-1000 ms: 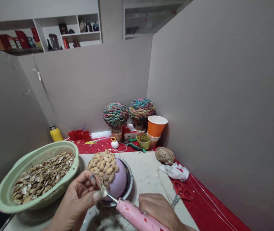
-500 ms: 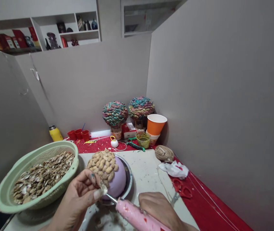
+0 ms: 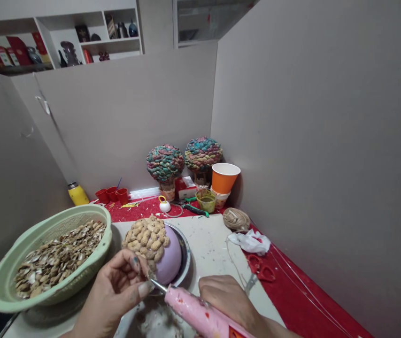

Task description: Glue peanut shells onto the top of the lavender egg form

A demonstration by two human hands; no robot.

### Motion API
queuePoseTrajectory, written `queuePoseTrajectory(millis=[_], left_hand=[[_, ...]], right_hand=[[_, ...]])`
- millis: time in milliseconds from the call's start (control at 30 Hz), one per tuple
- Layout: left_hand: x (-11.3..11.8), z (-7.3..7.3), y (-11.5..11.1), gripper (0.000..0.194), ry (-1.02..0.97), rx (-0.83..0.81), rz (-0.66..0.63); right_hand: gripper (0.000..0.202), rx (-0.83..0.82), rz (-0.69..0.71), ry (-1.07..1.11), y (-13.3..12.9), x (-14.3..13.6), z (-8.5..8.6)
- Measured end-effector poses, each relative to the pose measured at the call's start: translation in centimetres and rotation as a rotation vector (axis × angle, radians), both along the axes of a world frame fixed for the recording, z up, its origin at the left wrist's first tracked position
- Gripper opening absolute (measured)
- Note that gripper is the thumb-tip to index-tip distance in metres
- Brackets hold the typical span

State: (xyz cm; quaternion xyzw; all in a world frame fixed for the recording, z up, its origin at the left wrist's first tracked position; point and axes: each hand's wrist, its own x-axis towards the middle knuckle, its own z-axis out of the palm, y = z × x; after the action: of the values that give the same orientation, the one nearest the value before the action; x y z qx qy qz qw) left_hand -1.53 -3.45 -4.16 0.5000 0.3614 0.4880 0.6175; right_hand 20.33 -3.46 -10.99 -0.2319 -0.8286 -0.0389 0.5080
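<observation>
My right hand (image 3: 227,298) grips a pink hot glue gun (image 3: 191,307) whose metal nozzle points left. Between the thumb and fingers of my left hand (image 3: 116,286) is a peanut shell (image 3: 150,276), small and partly hidden, right at the nozzle tip. Just beyond my hands a purple ball (image 3: 171,258) rests in a metal bowl (image 3: 187,249). Peanut shells (image 3: 147,237) cover the ball's upper left side; its right side is bare purple.
A green colander (image 3: 50,286) of loose shells stands at the left. Farther back are two colourful shell-covered trees (image 3: 165,164), red cups (image 3: 112,194), an orange paper cup (image 3: 225,180) and green-handled pliers (image 3: 196,210). Twine (image 3: 236,219) and red scissors (image 3: 262,270) lie at the right.
The nozzle has come slightly closer to the shell pinched in my left hand. The whole view has shifted a little, so everything sits slightly further left and up.
</observation>
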Motion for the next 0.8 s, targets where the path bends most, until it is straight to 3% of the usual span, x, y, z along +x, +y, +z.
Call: queuePoseTrajectory(millis=[233, 800], left_hand=[[0.1, 0.1, -0.2, 0.03, -0.001, -0.006, 0.035], [-0.3, -0.4, 0.1, 0.029, 0.025, 0.01, 0.106]], right_hand=[[0.062, -0.05, -0.082, -0.143, -0.2, 0.4, -1.6], [0.057, -0.12, -0.123, -0.16, -0.6, 0.2, -1.6]])
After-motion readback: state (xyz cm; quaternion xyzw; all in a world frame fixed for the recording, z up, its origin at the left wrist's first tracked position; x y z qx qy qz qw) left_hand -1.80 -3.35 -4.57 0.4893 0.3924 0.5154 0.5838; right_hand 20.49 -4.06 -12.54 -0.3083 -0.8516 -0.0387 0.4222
